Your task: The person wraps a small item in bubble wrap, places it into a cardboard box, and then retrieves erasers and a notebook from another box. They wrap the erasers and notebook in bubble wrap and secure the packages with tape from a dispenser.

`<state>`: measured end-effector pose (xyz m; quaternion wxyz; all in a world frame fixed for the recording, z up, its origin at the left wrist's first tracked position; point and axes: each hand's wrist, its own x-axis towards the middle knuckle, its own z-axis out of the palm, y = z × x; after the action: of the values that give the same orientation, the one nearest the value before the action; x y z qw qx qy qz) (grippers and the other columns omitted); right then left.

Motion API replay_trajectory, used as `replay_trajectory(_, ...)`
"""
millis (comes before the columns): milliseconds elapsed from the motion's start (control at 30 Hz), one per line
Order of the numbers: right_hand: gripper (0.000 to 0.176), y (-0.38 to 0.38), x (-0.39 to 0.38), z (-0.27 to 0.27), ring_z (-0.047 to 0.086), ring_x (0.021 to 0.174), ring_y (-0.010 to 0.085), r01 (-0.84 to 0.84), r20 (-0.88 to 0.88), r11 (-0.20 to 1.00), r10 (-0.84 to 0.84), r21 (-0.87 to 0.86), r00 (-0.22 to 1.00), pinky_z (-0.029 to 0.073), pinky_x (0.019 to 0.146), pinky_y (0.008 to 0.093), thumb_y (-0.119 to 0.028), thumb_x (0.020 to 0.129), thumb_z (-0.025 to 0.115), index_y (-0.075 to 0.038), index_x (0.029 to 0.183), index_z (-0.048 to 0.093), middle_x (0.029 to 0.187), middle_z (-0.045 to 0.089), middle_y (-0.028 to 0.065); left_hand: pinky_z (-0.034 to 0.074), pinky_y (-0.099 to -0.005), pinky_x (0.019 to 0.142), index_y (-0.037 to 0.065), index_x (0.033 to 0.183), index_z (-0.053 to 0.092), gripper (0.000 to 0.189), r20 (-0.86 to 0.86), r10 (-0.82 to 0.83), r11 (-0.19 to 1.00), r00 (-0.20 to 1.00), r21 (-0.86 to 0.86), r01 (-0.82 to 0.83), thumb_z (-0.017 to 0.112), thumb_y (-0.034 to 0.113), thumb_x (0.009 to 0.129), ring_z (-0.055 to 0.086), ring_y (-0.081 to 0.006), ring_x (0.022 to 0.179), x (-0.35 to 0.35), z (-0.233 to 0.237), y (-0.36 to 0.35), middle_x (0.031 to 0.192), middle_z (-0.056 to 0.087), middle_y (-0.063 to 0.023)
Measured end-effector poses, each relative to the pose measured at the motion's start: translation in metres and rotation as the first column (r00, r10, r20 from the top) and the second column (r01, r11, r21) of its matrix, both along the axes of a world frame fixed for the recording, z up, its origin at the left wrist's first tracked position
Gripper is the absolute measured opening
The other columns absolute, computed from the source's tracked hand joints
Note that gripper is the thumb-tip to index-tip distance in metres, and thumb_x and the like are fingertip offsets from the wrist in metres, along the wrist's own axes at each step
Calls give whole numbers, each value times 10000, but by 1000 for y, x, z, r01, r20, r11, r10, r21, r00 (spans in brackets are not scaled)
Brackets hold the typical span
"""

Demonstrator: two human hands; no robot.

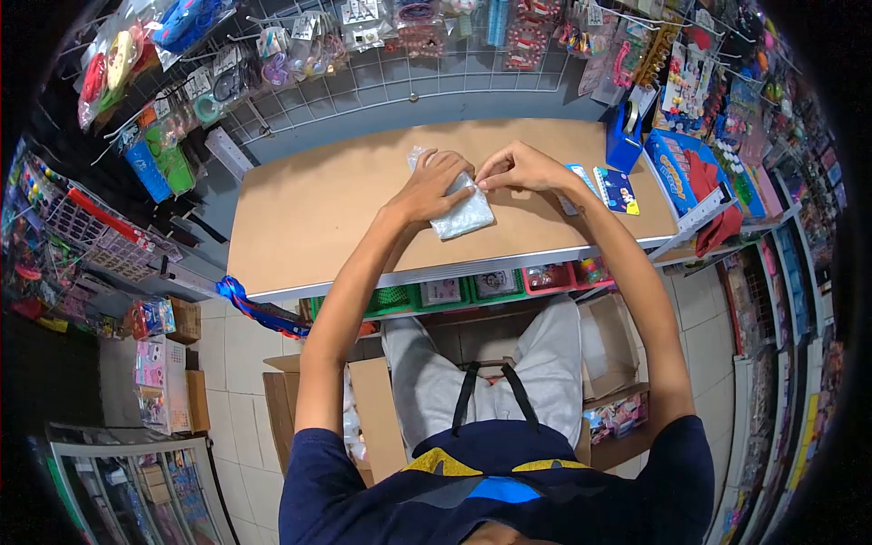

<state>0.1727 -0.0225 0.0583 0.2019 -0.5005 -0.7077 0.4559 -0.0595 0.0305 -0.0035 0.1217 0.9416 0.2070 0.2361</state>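
A flat packet in clear bubble wrap (pixel 465 219) lies on the brown tabletop, slightly left of its right half. My left hand (pixel 438 188) is laid over the packet and grips it, thumb pointing right along its upper face. At the packet's right edge, close to that thumb, my right hand (pixel 525 170) has its thumb and fingers pinched together. Whatever sits between those fingertips is too small to make out. Under my right wrist are small notebooks (pixel 619 191) with colourful covers, partly hidden by the arm.
A blue tape dispenser (pixel 625 138) stands at the table's (pixel 313 218) back right, beside a blue box (pixel 677 177) and red cloth. Hanging goods crowd the wire rack (pixel 413 97) behind. Green and pink baskets (pixel 548 278) sit beneath the tabletop, with open cartons (pixel 374 413) around my legs.
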Motion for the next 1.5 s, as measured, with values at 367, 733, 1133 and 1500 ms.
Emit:
replay_trajectory(367, 401, 23, -12, -1, 573, 644, 83, -171, 36, 985, 172, -19, 985, 440, 503, 255, -153, 824, 795, -60, 1050, 477, 786, 677, 41, 207, -538, 1149, 85, 1187, 544, 346, 65, -28, 999, 998, 26, 26, 538, 354, 969, 471, -286, 1267, -1, -10, 5, 1193, 571, -125)
replay_trajectory(733, 404, 27, 2, -12, 566, 659, 87, -215, -35, 977, 215, 0, 976, 401, 550, 247, -205, 815, 822, -72, 1018, 500, 755, 648, 21, 220, -549, 1131, 89, 1159, 550, 302, 150, -45, 995, 988, 94, 31, 559, 308, 951, 493, -290, 1214, -1, -9, 2, 1138, 578, -128)
replay_trajectory(1133, 318, 25, 14, -29, 506, 687, 65, -252, -129, 967, 253, 23, 959, 405, 633, 255, -177, 866, 773, -72, 1036, 525, 759, 628, -11, 198, -531, 1154, 81, 1152, 542, 309, 126, -59, 997, 990, 60, 52, 540, 326, 964, 469, -306, 1233, -3, 3, -5, 1142, 553, -143)
replay_trajectory(1500, 336, 13, 7, -37, 573, 777, 81, -181, -255, 979, 200, 96, 946, 448, 714, 247, -142, 855, 779, -59, 1076, 540, 845, 682, 19, 197, -528, 1155, 86, 1138, 548, 282, 134, -76, 995, 988, 75, 66, 545, 300, 956, 470, -300, 1225, -4, 6, -8, 1139, 547, -135)
